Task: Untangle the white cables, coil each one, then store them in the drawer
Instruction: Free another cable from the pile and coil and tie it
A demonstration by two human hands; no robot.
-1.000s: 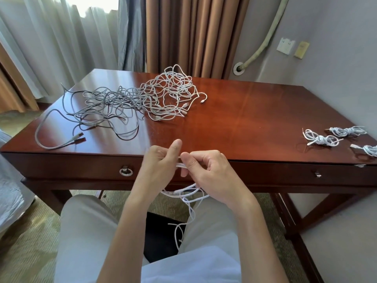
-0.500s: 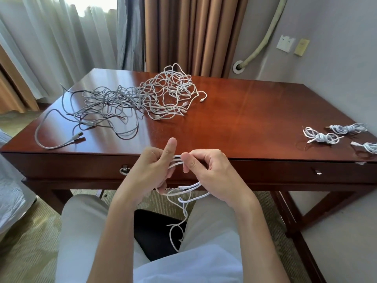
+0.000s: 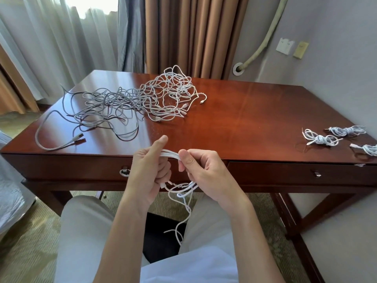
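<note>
Far off to the left of both hands, a big tangle of cables (image 3: 130,103) sprawls over the back of the wooden table (image 3: 244,123), one loose plug end trailing toward the table's near-left edge. In front of the table's closed drawer (image 3: 81,168), the left hand (image 3: 146,176) has its grip curled around a few strands of a white cable (image 3: 170,155), thumb sticking up. Just beside it, the right hand (image 3: 206,170) pinches the same strands between thumb and forefinger; the cable's slack loops under both hands and dangles between the knees. Well to the right of that grip, three coiled cables (image 3: 334,135) lie near the table's right edge.
</note>
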